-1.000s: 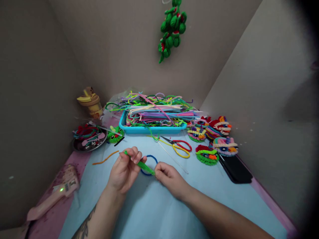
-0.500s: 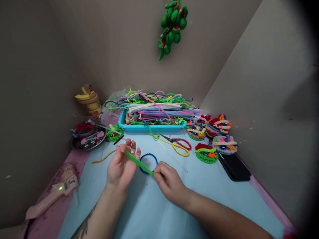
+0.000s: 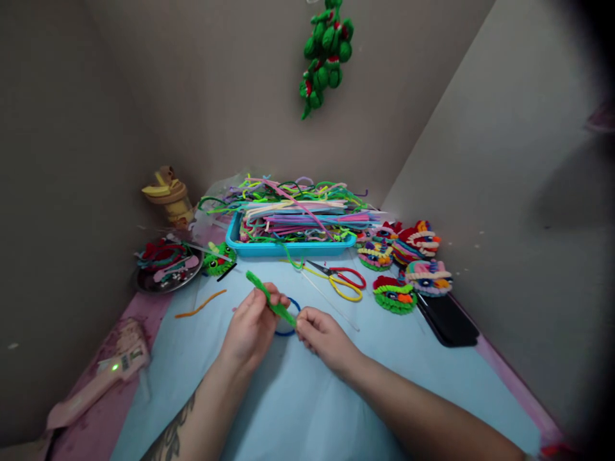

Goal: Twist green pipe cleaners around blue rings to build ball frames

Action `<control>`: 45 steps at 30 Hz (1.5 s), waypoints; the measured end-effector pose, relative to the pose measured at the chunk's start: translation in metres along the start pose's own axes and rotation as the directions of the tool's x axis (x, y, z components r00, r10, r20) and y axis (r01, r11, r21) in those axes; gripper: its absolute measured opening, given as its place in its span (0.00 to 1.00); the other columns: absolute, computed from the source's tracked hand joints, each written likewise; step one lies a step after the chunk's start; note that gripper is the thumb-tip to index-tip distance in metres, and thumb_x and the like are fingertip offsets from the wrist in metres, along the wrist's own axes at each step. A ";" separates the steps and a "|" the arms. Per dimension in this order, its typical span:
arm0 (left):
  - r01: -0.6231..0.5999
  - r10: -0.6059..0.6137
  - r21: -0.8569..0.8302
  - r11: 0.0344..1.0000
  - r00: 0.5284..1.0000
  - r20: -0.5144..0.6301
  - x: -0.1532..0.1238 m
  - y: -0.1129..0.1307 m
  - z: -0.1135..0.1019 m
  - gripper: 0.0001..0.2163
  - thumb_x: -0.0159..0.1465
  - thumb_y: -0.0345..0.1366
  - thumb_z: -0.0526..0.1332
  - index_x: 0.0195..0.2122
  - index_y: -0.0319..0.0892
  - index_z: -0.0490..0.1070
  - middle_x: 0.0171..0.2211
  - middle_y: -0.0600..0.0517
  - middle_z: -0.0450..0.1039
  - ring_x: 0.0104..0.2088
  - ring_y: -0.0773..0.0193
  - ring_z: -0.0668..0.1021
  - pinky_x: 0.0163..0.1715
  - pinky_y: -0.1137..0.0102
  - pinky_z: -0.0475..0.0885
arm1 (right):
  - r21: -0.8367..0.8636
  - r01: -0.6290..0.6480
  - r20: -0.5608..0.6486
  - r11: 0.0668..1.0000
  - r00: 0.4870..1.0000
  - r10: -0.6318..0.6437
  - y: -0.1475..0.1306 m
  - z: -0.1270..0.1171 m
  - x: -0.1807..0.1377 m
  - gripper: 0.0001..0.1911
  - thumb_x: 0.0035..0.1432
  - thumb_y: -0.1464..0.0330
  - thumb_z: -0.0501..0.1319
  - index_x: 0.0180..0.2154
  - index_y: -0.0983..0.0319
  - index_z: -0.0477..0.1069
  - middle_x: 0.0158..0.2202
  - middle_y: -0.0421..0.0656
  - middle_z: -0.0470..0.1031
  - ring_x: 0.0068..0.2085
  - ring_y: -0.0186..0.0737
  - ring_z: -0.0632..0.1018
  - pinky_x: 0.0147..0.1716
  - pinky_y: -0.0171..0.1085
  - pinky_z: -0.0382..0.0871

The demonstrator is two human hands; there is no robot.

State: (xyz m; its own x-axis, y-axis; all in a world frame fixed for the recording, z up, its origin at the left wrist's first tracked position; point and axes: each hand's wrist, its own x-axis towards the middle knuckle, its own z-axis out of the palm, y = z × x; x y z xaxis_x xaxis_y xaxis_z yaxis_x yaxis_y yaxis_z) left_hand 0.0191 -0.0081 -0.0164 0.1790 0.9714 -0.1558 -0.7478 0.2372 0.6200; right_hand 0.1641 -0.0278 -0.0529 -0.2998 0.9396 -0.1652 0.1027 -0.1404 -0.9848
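I've got the green fuzzy strip (image 3: 277,307) up in the air now, slanting between both hands, its far end poking out beyond the left fingers and its near end running into the right. Left hand (image 3: 252,323): palm half turned up, fingers curled round the strip's middle; how hard they press, I can't tell. Right hand (image 3: 324,336): thumb and forefinger together, clamped on the near end, the rest folded in. So the step in hand, as I read it, is handling and shaping this strip, and the next move calls for keeping that right pinch firm while the left fingers work along the length. Just below the strip, between the hands, lies a blue ring (image 3: 286,333), partly hidden from me. Out to the left hand's left there's an orange strip (image 3: 200,305); beyond the right hand, a thin white stick (image 3: 331,299) and scissors (image 3: 332,272), blades spread a little. Straight ahead of both hands sits the blue tray (image 3: 259,248), heaped with coloured fuzzy stems (image 3: 307,221). Far left of the left hand, a pink glue gun (image 3: 110,378) shows a green light; right of the right hand, fuzzy ornaments (image 3: 394,296) cluster near a black slab (image 3: 446,323).
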 end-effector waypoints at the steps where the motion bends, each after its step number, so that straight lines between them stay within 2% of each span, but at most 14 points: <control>1: -0.011 0.012 -0.026 1.000 1.000 0.016 -0.001 0.002 0.001 0.06 0.59 0.35 0.61 0.29 0.39 0.69 0.22 0.57 0.65 0.27 0.70 0.71 0.37 0.70 0.70 | -0.042 0.027 0.053 0.999 0.998 -0.024 0.000 -0.001 0.000 0.11 0.59 0.64 0.52 0.27 0.61 0.62 0.21 0.35 0.62 0.22 0.29 0.63 0.23 0.30 0.57; 4: -0.012 0.014 -0.078 0.997 1.000 0.027 -0.002 0.011 0.003 0.08 0.59 0.34 0.61 0.25 0.38 0.64 0.19 0.60 0.55 0.18 0.76 0.62 0.24 0.76 0.66 | -0.309 0.242 0.132 0.920 0.969 -0.211 -0.002 -0.016 0.004 0.09 0.58 0.66 0.54 0.38 0.61 0.69 0.32 0.40 0.71 0.31 0.33 0.71 0.32 0.33 0.64; 6: -0.001 0.001 -0.036 0.999 1.000 -0.007 -0.001 0.016 0.002 0.08 0.59 0.35 0.61 0.27 0.38 0.64 0.19 0.60 0.52 0.17 0.77 0.58 0.17 0.80 0.59 | -0.554 0.286 0.033 0.782 0.946 -0.322 -0.004 -0.039 0.011 0.11 0.59 0.68 0.53 0.42 0.61 0.70 0.38 0.43 0.72 0.38 0.37 0.72 0.40 0.36 0.64; 7: 0.018 -0.017 0.013 1.000 0.999 -0.032 0.000 0.017 0.001 0.08 0.59 0.36 0.61 0.28 0.38 0.64 0.19 0.61 0.52 0.17 0.77 0.57 0.15 0.81 0.56 | -0.676 0.231 -0.053 0.699 0.932 -0.359 -0.004 -0.053 0.015 0.11 0.59 0.70 0.52 0.41 0.61 0.70 0.39 0.45 0.73 0.42 0.39 0.71 0.43 0.37 0.63; 9: 0.095 -0.083 0.143 0.985 0.993 -0.089 0.002 0.017 -0.003 0.09 0.59 0.38 0.61 0.29 0.38 0.64 0.19 0.61 0.52 0.16 0.78 0.55 0.13 0.82 0.51 | -0.857 0.019 -0.207 0.515 0.902 -0.378 -0.003 -0.081 0.024 0.12 0.59 0.72 0.51 0.41 0.62 0.71 0.41 0.47 0.73 0.46 0.44 0.69 0.46 0.40 0.61; 12: 0.215 -0.176 0.283 0.935 0.972 -0.158 0.004 0.015 -0.007 0.11 0.58 0.41 0.61 0.29 0.38 0.63 0.19 0.61 0.51 0.15 0.79 0.52 0.12 0.82 0.45 | -0.920 -0.273 -0.355 0.282 0.885 -0.302 -0.001 -0.112 0.033 0.13 0.58 0.73 0.52 0.43 0.64 0.71 0.43 0.50 0.73 0.46 0.48 0.70 0.42 0.41 0.62; 16: 0.282 -0.238 0.334 0.899 0.957 -0.166 0.004 0.014 -0.010 0.12 0.57 0.42 0.61 0.29 0.38 0.63 0.19 0.61 0.50 0.15 0.79 0.50 0.12 0.82 0.42 | -0.930 -0.347 -0.367 0.124 0.902 -0.225 0.000 -0.117 0.034 0.11 0.58 0.70 0.54 0.41 0.63 0.71 0.40 0.49 0.74 0.43 0.49 0.71 0.37 0.40 0.61; 19: 0.287 -0.245 0.370 0.884 0.957 -0.157 0.004 0.013 -0.011 0.12 0.57 0.42 0.60 0.30 0.37 0.64 0.19 0.60 0.52 0.16 0.79 0.53 0.12 0.82 0.44 | -0.946 -0.310 -0.325 0.099 0.918 -0.229 0.001 -0.112 0.033 0.11 0.57 0.68 0.56 0.41 0.62 0.71 0.40 0.48 0.73 0.44 0.49 0.70 0.37 0.39 0.60; 25: 0.280 -0.250 0.426 0.860 0.960 -0.126 0.003 0.009 -0.008 0.11 0.59 0.42 0.58 0.31 0.38 0.65 0.22 0.56 0.61 0.20 0.74 0.64 0.17 0.79 0.60 | -0.946 -0.308 -0.320 0.103 0.937 -0.142 0.003 -0.113 0.034 0.11 0.59 0.69 0.53 0.43 0.62 0.69 0.40 0.47 0.72 0.41 0.44 0.74 0.32 0.36 0.59; 28: 0.243 -0.206 0.442 0.863 0.970 -0.131 0.002 0.009 -0.006 0.11 0.59 0.42 0.57 0.31 0.38 0.65 0.22 0.57 0.60 0.18 0.75 0.61 0.16 0.79 0.57 | -0.942 -0.317 -0.328 0.110 0.938 -0.113 -0.001 -0.110 0.033 0.11 0.61 0.69 0.51 0.43 0.61 0.68 0.42 0.47 0.71 0.39 0.43 0.74 0.29 0.35 0.57; 32: 0.211 -0.170 0.462 0.861 0.977 -0.130 0.002 0.011 -0.005 0.11 0.59 0.43 0.57 0.31 0.38 0.65 0.21 0.57 0.59 0.18 0.76 0.58 0.14 0.80 0.53 | -0.923 -0.333 -0.349 0.195 0.936 -0.051 -0.002 -0.105 0.033 0.15 0.57 0.64 0.57 0.46 0.60 0.64 0.44 0.47 0.70 0.42 0.44 0.74 0.28 0.34 0.56; 35: 0.200 -0.158 0.476 0.857 0.979 -0.127 0.002 0.011 -0.005 0.12 0.59 0.43 0.57 0.31 0.39 0.65 0.21 0.58 0.58 0.18 0.75 0.58 0.15 0.79 0.52 | -0.901 -0.371 -0.384 0.224 0.923 -0.016 0.001 -0.105 0.033 0.14 0.57 0.64 0.57 0.45 0.61 0.64 0.42 0.46 0.71 0.40 0.43 0.75 0.28 0.34 0.57; 40: 0.181 -0.145 0.531 0.828 0.983 -0.109 0.001 0.011 -0.005 0.13 0.58 0.46 0.57 0.30 0.39 0.66 0.21 0.57 0.58 0.18 0.75 0.58 0.15 0.79 0.52 | -0.921 -0.353 -0.378 0.166 0.913 -0.154 -0.002 -0.098 0.025 0.10 0.59 0.67 0.53 0.42 0.61 0.67 0.42 0.47 0.70 0.37 0.42 0.75 0.30 0.35 0.57; 45: 0.177 -0.138 0.552 0.815 0.984 -0.112 0.000 0.009 -0.004 0.15 0.57 0.48 0.58 0.30 0.39 0.66 0.21 0.57 0.59 0.17 0.74 0.58 0.15 0.78 0.51 | -0.938 -0.257 -0.323 0.234 0.893 -0.314 -0.014 -0.073 0.011 0.11 0.59 0.64 0.53 0.41 0.60 0.67 0.41 0.45 0.69 0.33 0.40 0.74 0.28 0.36 0.58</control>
State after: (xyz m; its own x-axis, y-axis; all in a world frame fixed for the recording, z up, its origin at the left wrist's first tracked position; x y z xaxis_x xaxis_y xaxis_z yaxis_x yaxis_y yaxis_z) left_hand 0.0097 -0.0054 -0.0136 0.2074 0.9226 -0.3252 -0.2251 0.3685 0.9020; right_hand 0.2283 0.0073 -0.0369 0.0061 0.9837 0.1795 0.9904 0.0188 -0.1369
